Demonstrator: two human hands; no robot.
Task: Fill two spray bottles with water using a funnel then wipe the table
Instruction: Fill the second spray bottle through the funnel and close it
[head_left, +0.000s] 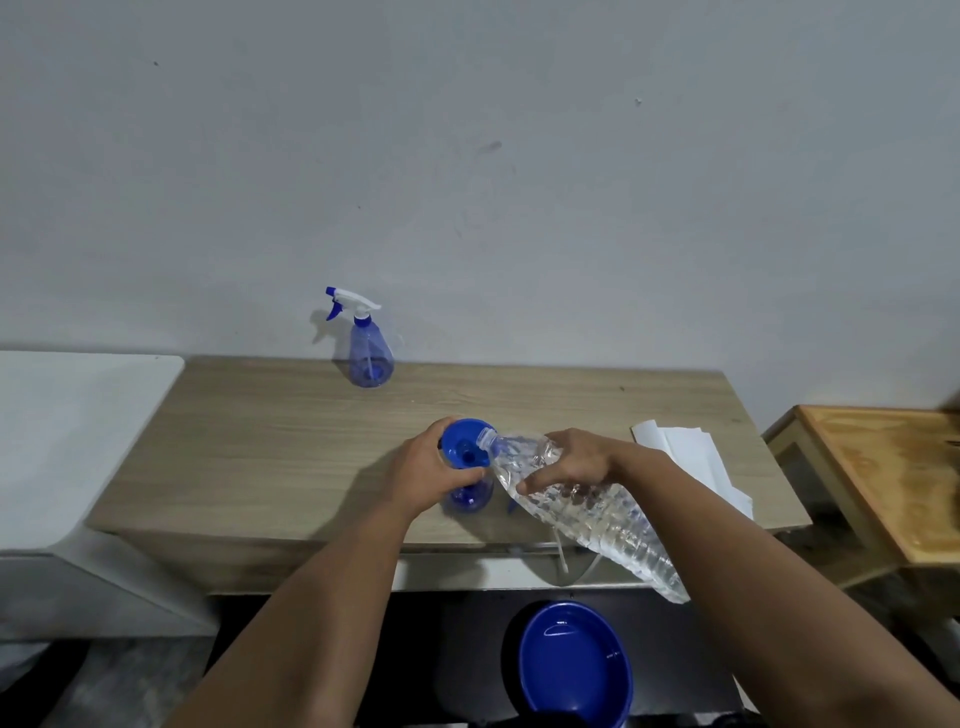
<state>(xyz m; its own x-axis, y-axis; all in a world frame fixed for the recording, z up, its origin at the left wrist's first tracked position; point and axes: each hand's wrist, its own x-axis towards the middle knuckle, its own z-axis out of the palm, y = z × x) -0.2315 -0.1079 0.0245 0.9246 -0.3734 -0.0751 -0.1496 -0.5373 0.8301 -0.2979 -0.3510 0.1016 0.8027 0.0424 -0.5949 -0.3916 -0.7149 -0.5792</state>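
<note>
Nearest you, below the tabletop's front edge, sits a round blue plastic basin. Your right hand grips a clear crinkled plastic water bottle, tilted so its open mouth rests over the rim of a blue plastic funnel. Your left hand curls around the funnel's neck, holding it in the translucent blue spray bottle standing near the front of the light wood-grain tabletop. A second blue spray bottle with a white trigger head stands upright by the wall, well apart. White paper towels lie to your right.
</note>
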